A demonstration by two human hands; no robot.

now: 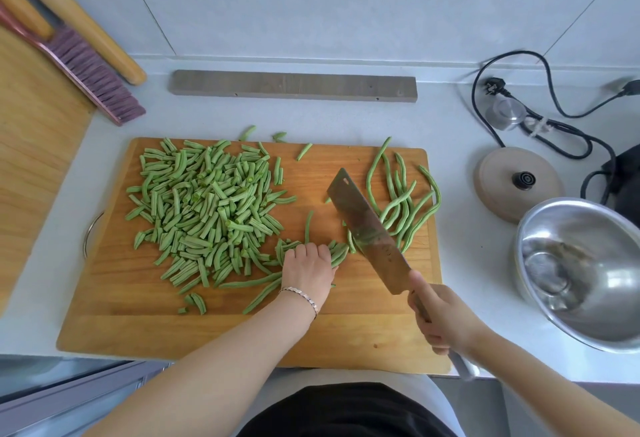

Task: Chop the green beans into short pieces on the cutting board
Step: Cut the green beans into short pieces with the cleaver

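A rectangular wooden cutting board (145, 325) fills the centre of the frame on a pale countertop (467, 263). A big heap of short cut green bean pieces (207, 208) covers its upper left part, and a loose cluster of long uncut green beans (403, 197) lies at its upper right. The left hand (308, 272) presses palm-down on a small bundle of beans (337, 253) near the board's middle. The right hand (441, 320) is wrapped tightly around the handle of a broad steel cleaver (367, 228), its blade angled just right of the bundle. A shiny steel bowl (588, 274) sits at the right edge.
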